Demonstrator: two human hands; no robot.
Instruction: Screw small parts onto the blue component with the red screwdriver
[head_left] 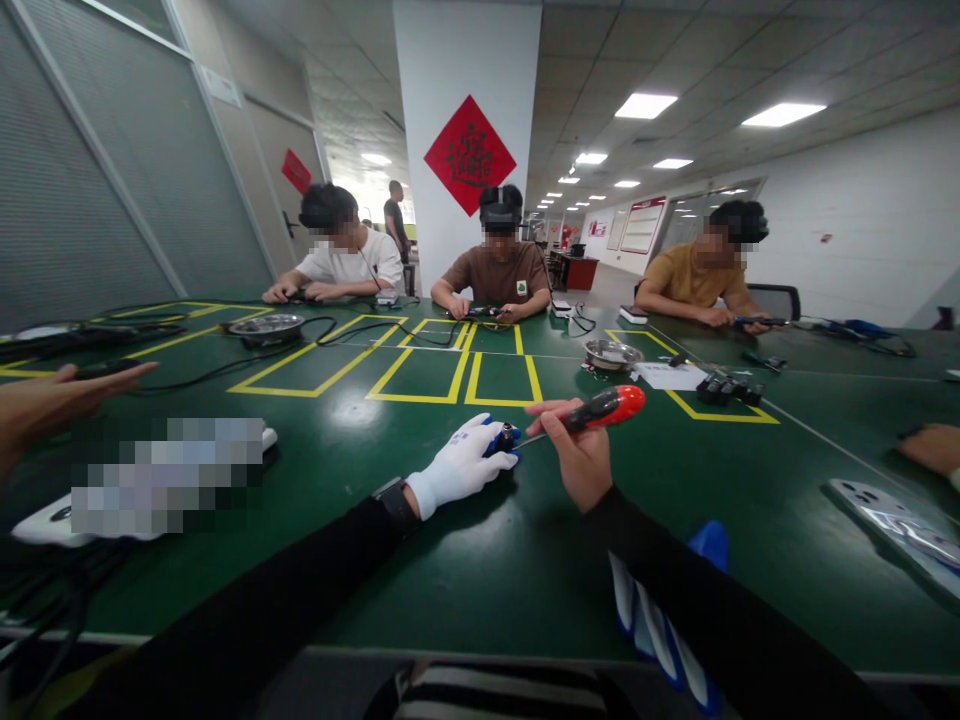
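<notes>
My left hand (461,465), in a white glove with blue fingertips, is closed around a small black part (507,437) with a round, lens-like end. What kind of part it is, I cannot make out. Bare and without a glove, my right hand (576,455) grips a screwdriver (609,407) with a red and black handle. Its thin shaft points left and down, and the tip meets or nearly meets the black part. Both hands are just above the green table (420,570). A loose white and blue glove (660,630) lies partly under my right forearm.
A phone (892,525) lies at the right, and a blurred white object (172,480) at the left. Metal bowls (611,354), black clips (731,388) and cables (97,330) are farther back. Other people sit opposite; other people's hands (52,405) reach in from both sides.
</notes>
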